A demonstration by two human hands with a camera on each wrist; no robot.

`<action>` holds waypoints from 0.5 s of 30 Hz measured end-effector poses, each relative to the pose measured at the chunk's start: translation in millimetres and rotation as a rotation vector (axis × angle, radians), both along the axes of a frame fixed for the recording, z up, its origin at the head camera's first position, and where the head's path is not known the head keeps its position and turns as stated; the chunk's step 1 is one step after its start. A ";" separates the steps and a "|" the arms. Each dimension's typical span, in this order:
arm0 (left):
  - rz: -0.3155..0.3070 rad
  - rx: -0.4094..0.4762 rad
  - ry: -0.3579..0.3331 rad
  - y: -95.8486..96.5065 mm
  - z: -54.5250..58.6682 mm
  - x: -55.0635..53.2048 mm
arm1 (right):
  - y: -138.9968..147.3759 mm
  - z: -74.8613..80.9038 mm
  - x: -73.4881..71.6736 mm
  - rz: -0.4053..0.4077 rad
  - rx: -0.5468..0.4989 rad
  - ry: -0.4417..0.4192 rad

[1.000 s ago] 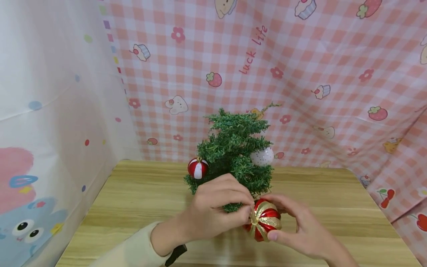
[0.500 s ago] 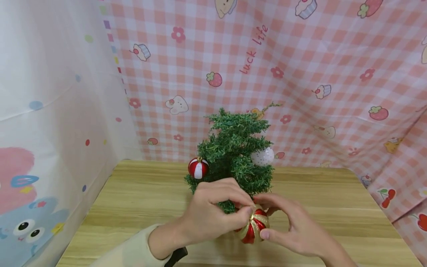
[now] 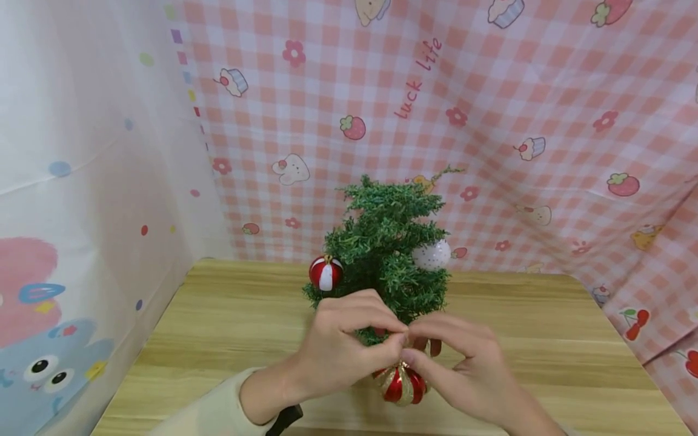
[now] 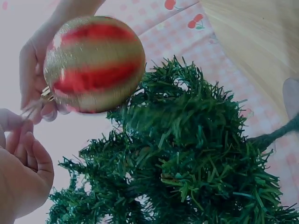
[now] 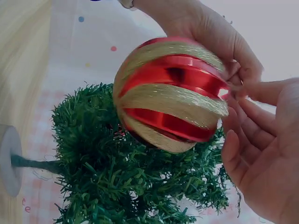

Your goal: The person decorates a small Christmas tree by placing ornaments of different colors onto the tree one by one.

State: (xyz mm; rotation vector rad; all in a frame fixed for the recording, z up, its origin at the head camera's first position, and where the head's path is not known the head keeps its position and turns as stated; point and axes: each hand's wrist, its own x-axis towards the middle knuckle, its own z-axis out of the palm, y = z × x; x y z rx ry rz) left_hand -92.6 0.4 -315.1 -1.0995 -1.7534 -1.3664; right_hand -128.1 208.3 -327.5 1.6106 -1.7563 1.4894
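Observation:
A striped red-and-gold Christmas bauble hangs below my two hands, in front of the small green Christmas tree. A thin hanging string runs from the bauble's gold cap. My left hand pinches this string between thumb and forefinger. Facing it, my right hand pinches the string just above the cap, its fingertips meeting the left ones. The bauble's far side is hidden, and in the wrist views it overlaps the tree.
A red-and-white bauble hangs on the tree's left side, a white speckled one on its right. The tree has a round base on the wooden table. A pink checked cloth hangs behind.
My right hand has gone from holding the bauble's body to pinching up at its string. The bauble has moved down and left, and now hangs below the hands.

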 end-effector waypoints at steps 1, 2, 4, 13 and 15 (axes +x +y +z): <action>0.000 0.001 -0.008 -1.1 -0.4 0.3 | -1.7 1.0 0.1 -0.014 0.002 -0.004; 0.000 0.002 -0.015 -2.2 -0.6 0.6 | -3.0 1.9 0.2 -0.027 0.005 -0.010; 0.005 0.002 -0.026 -4.4 -0.5 0.6 | -5.1 2.9 -0.4 -0.037 0.003 -0.013; 0.084 -0.013 -0.020 -15.3 9.0 -3.6 | -7.0 15.9 1.8 -0.134 0.063 -0.133; 0.115 -0.020 -0.019 -17.6 11.5 -6.2 | -7.8 19.8 0.2 -0.169 0.084 -0.183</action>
